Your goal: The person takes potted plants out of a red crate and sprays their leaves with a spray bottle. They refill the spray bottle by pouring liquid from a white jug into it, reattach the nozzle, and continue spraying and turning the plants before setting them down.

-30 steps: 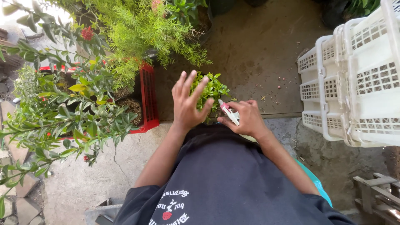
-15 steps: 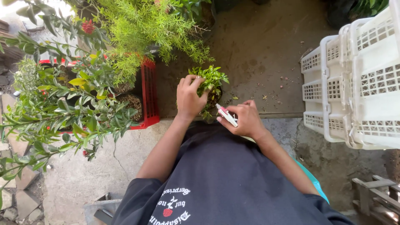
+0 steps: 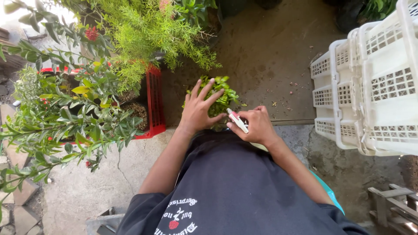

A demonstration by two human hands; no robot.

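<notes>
So we've got our left hand [image 3: 198, 111] spread flat, fingers wide open, pressing on top of the small leafy plant [image 3: 220, 98], not gripping anything, just resting on the foliage. Right hand [image 3: 257, 126] is curled shut around a little cutter [image 3: 237, 120] with a white and pinkish-red handle, its tip poking out just past our thumb, toward the left fingertips. The plant sits right under the left fingers, on the dark ground in front of us.

What could go wrong, in our view: that tool tip is really close to the left fingers, so one slip and we nick ourselves. Leaves hide the stems, so we could easily snip the wrong bit. Pressing down too hard might also snap the soft shoots.

As for packaging and labels: no tags or signs show on anything. Left of the left fingers there's a red plastic crate [image 3: 154, 106] holding potted shrubs [image 3: 74, 109] with red blooms. Well off beyond the right knuckles, a stack of white slotted baskets [image 3: 370, 87] leans on its side. Our dark shirt has a print on it, upside down from here.
</notes>
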